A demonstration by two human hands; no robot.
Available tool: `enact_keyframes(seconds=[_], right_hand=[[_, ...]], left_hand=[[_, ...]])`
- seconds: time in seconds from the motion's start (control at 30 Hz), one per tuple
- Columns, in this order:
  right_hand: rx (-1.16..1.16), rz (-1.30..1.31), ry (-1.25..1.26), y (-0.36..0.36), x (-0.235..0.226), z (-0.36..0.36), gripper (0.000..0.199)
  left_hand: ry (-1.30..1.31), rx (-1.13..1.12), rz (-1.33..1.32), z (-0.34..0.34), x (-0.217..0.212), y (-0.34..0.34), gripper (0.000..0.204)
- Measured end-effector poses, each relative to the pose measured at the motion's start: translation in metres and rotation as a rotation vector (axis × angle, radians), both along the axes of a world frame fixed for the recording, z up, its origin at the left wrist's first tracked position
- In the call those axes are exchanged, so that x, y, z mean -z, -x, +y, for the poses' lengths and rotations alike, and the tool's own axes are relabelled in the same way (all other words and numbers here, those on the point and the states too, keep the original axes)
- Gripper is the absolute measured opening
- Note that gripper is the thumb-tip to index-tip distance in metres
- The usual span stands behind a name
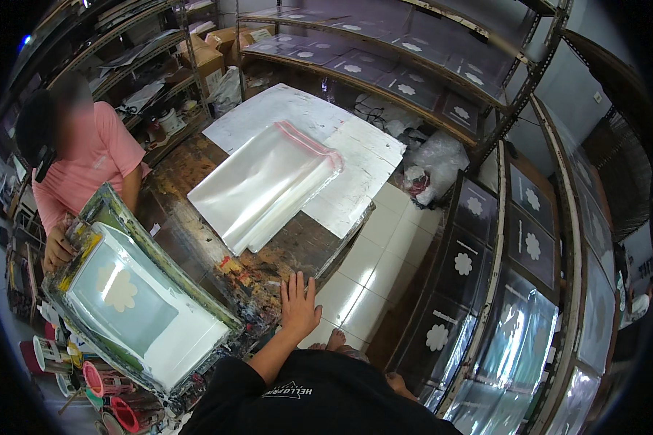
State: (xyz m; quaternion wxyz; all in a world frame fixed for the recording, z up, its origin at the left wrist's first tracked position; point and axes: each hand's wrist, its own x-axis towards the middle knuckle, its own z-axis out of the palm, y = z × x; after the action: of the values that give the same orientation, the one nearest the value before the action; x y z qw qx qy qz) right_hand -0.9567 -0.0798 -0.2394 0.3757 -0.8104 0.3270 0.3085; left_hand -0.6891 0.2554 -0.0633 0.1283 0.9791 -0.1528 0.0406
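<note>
My left hand [300, 303] rests on the near corner of a paint-stained wooden table [261, 279], fingers spread and holding nothing. Just left of it stands a screen-printing frame [203, 283], its mesh bearing a pale flower shape with white ink along the near side. Beyond my hand lies a stack of clear plastic bags [261, 181] with a pink-red edge, on large white sheets [363, 152]. My right hand [400, 385] hangs low by the rack at my right, mostly hidden behind my body; its fingers cannot be made out.
At the left a co-worker in a pink shirt [94, 152] has a hand [58, 250] on the frame's far end. Ink tubs [98, 378] crowd the lower left. Racks [479, 290] of printed plastic sheets line the right and back. Crumpled plastic [442, 159] lies beyond the tiled floor [366, 268].
</note>
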Motion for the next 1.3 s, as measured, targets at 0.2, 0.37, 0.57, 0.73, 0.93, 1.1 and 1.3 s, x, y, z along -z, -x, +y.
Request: enact_keyframes(seconds=[0.2, 0.37, 0.57, 0.73, 0.93, 1.1, 1.3], right_hand=[[0.155, -0.077, -0.171, -0.098, 0.047, -0.03, 0.027], [0.022, -0.195, -0.245, -0.187, 0.028, -0.038, 0.025], [-0.162, -0.204, -0.207, -0.222, 0.044, -0.046, 0.024], [-0.263, -0.14, -0.189, -0.198, 0.074, -0.058, 0.025], [-0.093, -0.094, -0.18, -0.151, 0.055, -0.062, 0.023], [-0.027, -0.025, -0.066, -0.151, 0.005, -0.077, 0.029], [0.196, -0.308, 0.013, -0.14, 0.027, -0.086, 0.029]], left_hand=[[-0.021, -0.001, -0.033, -0.002, -0.001, -0.004, 0.077], [0.009, -0.037, -0.056, -0.002, -0.004, -0.003, 0.072], [0.049, -0.085, -0.082, -0.008, -0.003, -0.001, 0.068], [0.05, -0.123, -0.116, -0.012, 0.002, 0.002, 0.063], [0.106, -0.156, -0.104, -0.023, -0.004, -0.014, 0.058], [0.232, -0.192, -0.15, -0.019, -0.005, -0.034, 0.056], [-0.01, -0.025, -0.169, -0.019, 0.026, -0.082, 0.073]])
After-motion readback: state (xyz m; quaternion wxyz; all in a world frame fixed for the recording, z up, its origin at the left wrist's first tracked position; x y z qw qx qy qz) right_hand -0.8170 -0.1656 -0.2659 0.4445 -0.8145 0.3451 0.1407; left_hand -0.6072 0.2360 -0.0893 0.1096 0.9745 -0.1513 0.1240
